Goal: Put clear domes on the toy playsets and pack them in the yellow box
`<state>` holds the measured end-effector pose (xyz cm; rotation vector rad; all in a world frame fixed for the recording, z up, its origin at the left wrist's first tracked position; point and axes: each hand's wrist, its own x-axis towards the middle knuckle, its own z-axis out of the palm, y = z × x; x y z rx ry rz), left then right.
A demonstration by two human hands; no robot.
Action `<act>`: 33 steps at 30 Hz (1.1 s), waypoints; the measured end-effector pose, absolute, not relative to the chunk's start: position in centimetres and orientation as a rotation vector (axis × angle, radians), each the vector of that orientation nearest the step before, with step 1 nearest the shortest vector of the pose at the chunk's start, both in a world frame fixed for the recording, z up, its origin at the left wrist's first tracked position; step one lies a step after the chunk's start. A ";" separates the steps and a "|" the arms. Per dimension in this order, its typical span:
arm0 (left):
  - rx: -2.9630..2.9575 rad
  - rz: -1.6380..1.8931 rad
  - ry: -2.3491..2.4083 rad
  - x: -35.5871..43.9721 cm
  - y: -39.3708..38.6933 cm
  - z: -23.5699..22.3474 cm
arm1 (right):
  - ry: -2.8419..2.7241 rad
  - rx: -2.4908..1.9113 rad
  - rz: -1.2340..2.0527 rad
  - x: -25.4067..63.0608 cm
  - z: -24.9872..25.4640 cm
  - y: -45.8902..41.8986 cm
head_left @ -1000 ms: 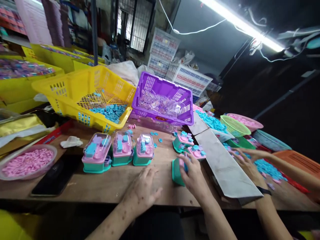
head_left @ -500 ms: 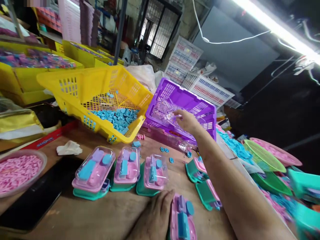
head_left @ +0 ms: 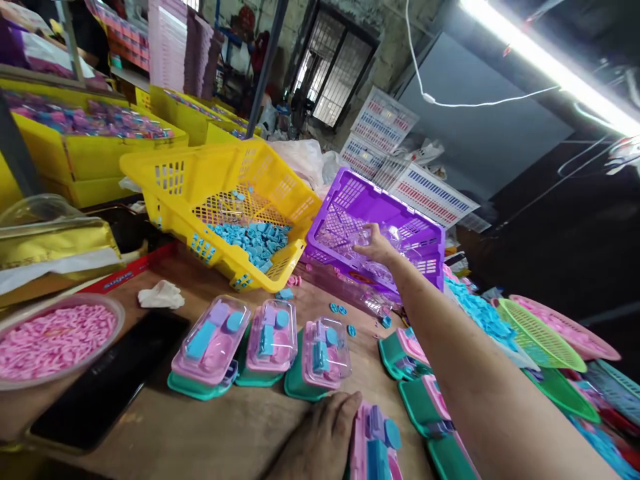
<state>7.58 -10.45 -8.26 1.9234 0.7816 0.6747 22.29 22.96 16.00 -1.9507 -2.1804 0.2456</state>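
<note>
My right hand (head_left: 376, 249) reaches into the purple basket (head_left: 425, 230), its fingers closed among the clear plastic lids (head_left: 345, 235) piled there. My left hand (head_left: 320, 437) rests on the wooden table at the bottom edge, fingers pressed against the side of an uncovered pink and teal toy box (head_left: 375, 443) with blue and purple pieces on top. Three toy boxes with clear lids (head_left: 265, 347) stand in a row just beyond it. Two more uncovered teal boxes (head_left: 417, 377) lie to the right, under my forearm.
A tilted yellow basket (head_left: 200, 180) holds small blue pieces. A clear bowl of pink pieces (head_left: 53, 340) and a black phone (head_left: 107, 380) sit at the left. Blue pieces, green and pink round baskets (head_left: 540, 330) lie at the right. Yellow bins stand behind.
My right hand left the toy box on the table and went into the purple basket. The uncovered box now sits by my left hand. The camera view swung closer and leftward.
</note>
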 end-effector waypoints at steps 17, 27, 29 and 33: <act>1.899 0.979 0.705 5.6 -11.4 -5.7 | -1.217 -1.670 0.796 22.6 17.9 15.6; 1.891 1.028 0.737 5.7 -11.5 -5.8 | -1.144 -1.387 0.753 22.5 21.6 6.8; 1.929 1.053 0.787 5.7 -11.8 -6.0 | -1.178 -1.363 0.766 23.3 20.0 1.8; 2.042 1.113 0.782 5.5 -11.9 -6.7 | -1.296 -1.413 0.734 23.5 14.8 -9.2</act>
